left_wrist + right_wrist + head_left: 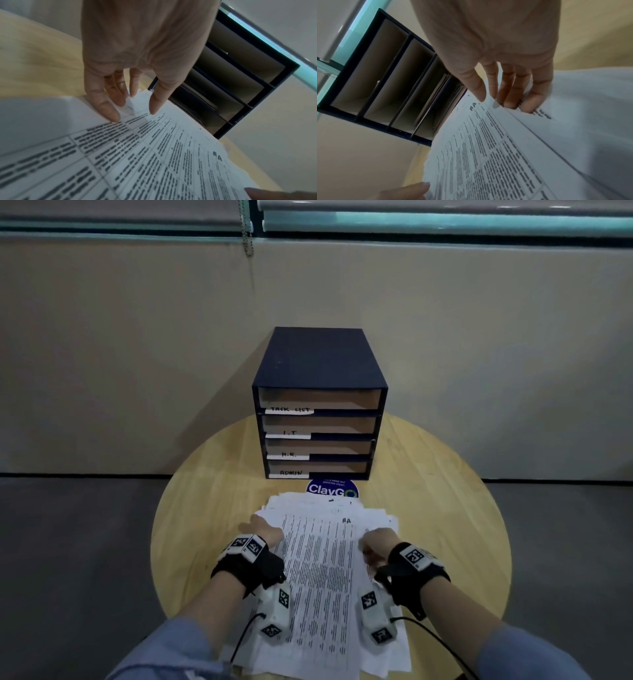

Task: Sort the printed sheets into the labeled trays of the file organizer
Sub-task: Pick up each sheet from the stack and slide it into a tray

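Head view: left hand [263,530] and right hand [376,542] rest on printed sheets [318,559] heaped on the round tabletop [445,508] before the file organizer [318,357].
Left wrist: fingers [109,111] straight, spread, touching the top sheet.
Right wrist: fingers [534,100] loosely extended, close together, tips on the paper.

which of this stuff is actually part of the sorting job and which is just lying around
For the job: printed sheets, file organizer, tray labels.
Just lying about: ClayGo sticker, blind cord.
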Demonstrator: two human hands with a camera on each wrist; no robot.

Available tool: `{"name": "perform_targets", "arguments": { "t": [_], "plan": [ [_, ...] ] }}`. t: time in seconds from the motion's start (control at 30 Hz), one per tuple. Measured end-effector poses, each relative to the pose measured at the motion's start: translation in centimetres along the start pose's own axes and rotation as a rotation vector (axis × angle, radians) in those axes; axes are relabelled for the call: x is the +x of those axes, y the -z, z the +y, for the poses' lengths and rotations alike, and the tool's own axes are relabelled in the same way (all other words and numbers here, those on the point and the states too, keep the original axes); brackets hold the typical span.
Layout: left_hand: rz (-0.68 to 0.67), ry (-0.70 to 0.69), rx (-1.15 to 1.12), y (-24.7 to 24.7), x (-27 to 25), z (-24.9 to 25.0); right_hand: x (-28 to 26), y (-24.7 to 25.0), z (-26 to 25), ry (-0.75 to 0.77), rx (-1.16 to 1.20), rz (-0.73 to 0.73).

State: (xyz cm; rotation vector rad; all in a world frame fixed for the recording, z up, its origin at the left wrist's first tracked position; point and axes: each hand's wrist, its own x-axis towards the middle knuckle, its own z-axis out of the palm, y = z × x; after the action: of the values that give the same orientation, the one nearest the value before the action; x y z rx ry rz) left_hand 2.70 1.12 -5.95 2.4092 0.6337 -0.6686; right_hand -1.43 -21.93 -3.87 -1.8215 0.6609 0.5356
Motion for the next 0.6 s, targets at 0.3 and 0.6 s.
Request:
{"name": "perform_targets", "arguments": {
  "t": [0.3, 0.6],
  "plan": [
    [-0.026, 0.022, -0.12, 0.2, 0.9, -1.0, 0.7, -1.9, 0.1, 0.133, 0.002, 0.13],
    [0.051, -0.139, -0.802, 1.8, 0.9, -2.3, 1.1, 0.5, -1.6, 0.128, 0.306, 0.061]
  ]
}}
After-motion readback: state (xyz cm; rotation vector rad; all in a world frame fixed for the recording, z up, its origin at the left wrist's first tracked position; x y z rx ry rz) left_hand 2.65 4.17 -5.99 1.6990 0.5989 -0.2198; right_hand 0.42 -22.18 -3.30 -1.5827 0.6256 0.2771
